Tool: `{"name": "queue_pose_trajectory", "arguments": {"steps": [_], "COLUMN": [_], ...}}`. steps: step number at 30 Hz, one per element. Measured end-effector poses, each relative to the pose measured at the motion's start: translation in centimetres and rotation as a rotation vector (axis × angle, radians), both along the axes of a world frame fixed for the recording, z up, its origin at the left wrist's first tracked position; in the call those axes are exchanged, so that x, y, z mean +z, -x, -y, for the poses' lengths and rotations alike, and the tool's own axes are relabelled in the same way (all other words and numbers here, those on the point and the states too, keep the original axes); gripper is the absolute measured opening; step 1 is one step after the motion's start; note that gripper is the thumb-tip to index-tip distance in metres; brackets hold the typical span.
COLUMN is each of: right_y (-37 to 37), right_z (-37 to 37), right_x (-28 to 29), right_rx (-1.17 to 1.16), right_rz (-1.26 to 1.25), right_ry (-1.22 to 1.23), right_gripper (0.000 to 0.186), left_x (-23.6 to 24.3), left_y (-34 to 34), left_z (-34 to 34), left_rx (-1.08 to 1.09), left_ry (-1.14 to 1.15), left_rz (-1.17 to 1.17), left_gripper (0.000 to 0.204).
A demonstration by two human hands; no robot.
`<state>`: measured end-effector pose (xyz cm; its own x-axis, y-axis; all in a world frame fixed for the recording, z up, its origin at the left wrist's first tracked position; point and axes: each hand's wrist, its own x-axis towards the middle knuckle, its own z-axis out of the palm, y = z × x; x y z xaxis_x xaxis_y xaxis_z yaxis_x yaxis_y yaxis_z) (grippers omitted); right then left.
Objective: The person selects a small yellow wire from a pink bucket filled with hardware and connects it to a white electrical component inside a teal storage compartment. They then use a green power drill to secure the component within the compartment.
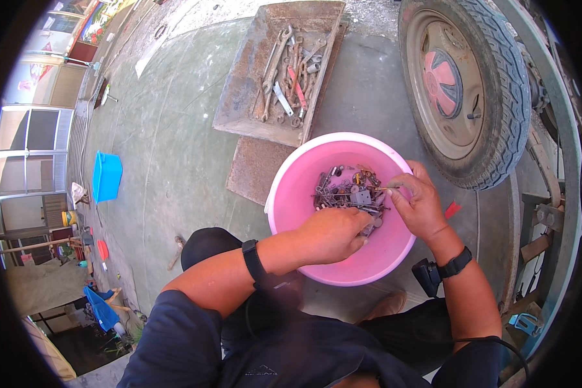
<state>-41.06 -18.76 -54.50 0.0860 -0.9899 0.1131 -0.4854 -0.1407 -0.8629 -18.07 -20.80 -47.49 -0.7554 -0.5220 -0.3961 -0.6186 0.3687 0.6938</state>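
Note:
A pink plastic basin (pixel 288 194) stands in front of me, with a heap of small metal hardware (pixel 349 194), mostly screws, bolts and nuts, at its bottom. My right hand (pixel 420 200) is over the basin's right side, thumb and fingers pinching the end of a thin metal rod (pixel 383 188). Over the near part of the heap, my left hand (pixel 333 236) reaches in from the left. Its fingers are bent and drawn together at the hardware; whatever lies between them is hidden. A grey metal block (pixel 360 197) rests on the heap between both hands.
Beyond the basin, a rusty metal tray (pixel 246 97) holds several wrenches (pixel 278 61) and other tools. A large wheel with a tyre (pixel 498 97) stands at the right, beside a metal frame (pixel 562 84). A blue bucket (pixel 107 176) is on the floor at left.

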Motion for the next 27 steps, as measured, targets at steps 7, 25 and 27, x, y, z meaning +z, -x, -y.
{"name": "queue_pose_trajectory", "arguments": {"steps": [7,25,27], "right_y": [-0.05,-0.06,-0.04], "right_z": [0.01,0.04,0.02], "right_x": [-0.04,0.21,0.14], "right_rx": [-0.005,-0.004,-0.009], "right_rz": [0.007,0.011,0.007], "right_ry": [-0.012,-0.023,-0.023], "right_gripper": [0.017,0.018,0.018], "left_x": [0.18,0.16,0.13], "left_y": [0.02,-0.13,-0.12], "left_z": [0.05,0.03,0.02], "left_rx": [-0.013,-0.025,-0.025], "left_ry": [-0.013,-0.001,-0.002], "left_rz": [0.004,0.019,0.022], "left_gripper": [0.028,0.030,0.029]}}
